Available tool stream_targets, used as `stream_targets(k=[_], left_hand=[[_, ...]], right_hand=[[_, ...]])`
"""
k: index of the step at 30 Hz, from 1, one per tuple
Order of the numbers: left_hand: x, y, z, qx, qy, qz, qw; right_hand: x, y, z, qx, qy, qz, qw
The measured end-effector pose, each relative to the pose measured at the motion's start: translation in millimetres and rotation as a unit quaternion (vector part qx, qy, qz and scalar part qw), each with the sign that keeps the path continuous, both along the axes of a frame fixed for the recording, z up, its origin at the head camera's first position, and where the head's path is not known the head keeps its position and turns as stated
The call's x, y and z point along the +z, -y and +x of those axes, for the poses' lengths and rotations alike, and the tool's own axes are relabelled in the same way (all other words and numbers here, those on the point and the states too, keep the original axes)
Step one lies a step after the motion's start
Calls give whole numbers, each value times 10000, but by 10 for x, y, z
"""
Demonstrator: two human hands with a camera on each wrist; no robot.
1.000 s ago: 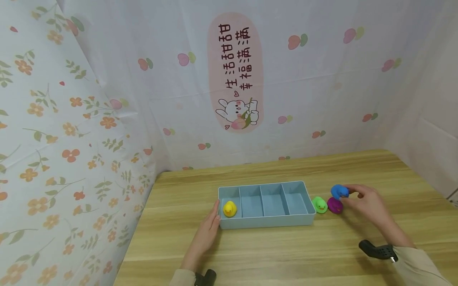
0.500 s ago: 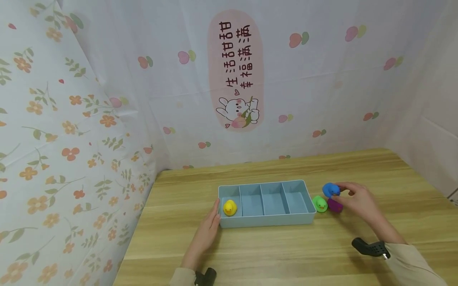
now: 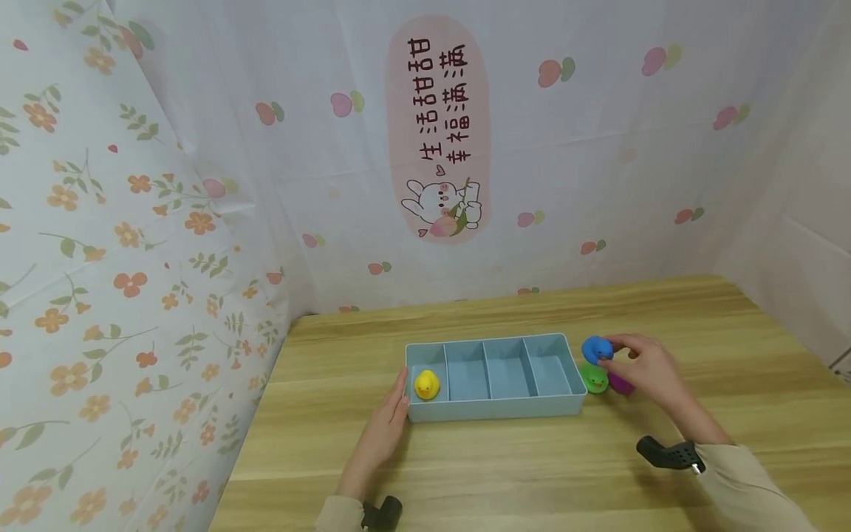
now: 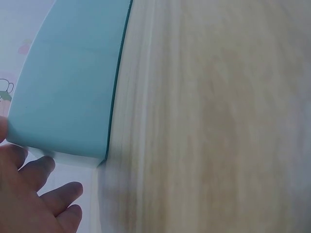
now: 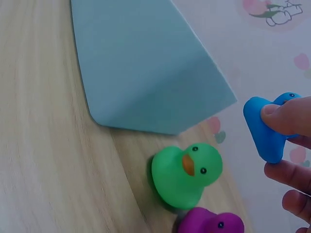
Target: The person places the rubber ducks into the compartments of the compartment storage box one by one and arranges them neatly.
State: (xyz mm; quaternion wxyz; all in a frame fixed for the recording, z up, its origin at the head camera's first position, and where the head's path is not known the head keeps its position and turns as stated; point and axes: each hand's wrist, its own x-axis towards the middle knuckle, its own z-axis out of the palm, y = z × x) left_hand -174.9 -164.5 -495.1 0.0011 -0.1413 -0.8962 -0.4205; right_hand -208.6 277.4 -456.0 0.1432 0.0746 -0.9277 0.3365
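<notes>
A light blue box [image 3: 495, 408] with side-by-side compartments stands on the table, a yellow duck [image 3: 427, 385] in its leftmost one. Against the box's left end rest the relaxed fingers of the left hand [image 3: 382, 436]; the left wrist view shows that hand [image 4: 34, 194] at the box's corner [image 4: 68, 97]. The right hand [image 3: 648, 369] pinches a blue duck [image 3: 597, 350] above the table, just right of the box. In the right wrist view the thumb presses the blue duck's side [image 5: 265, 131]. Below it are a green duck [image 3: 595, 379] and a purple duck [image 3: 621, 383], partly hidden by the hand.
The wooden table [image 3: 505, 473] reaches back to a printed cloth [image 3: 319, 222] hanging behind it. Another cloth with orange flowers [image 3: 133, 332] hangs at the left. The green duck [image 5: 182, 177] stands close to the box's right end, the purple duck [image 5: 209, 222] beside it.
The right hand has moved left with the blue duck, from above the purple duck to above the green one. The left hand and the box have stayed in place.
</notes>
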Motion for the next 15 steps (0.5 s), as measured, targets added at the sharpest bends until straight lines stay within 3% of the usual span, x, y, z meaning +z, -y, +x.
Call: stream_targets(k=[15], left_hand=[[-18,8,-10,10,-15,45,10000]], right_hand=[[-19,163,-30,54,117,52,9999]])
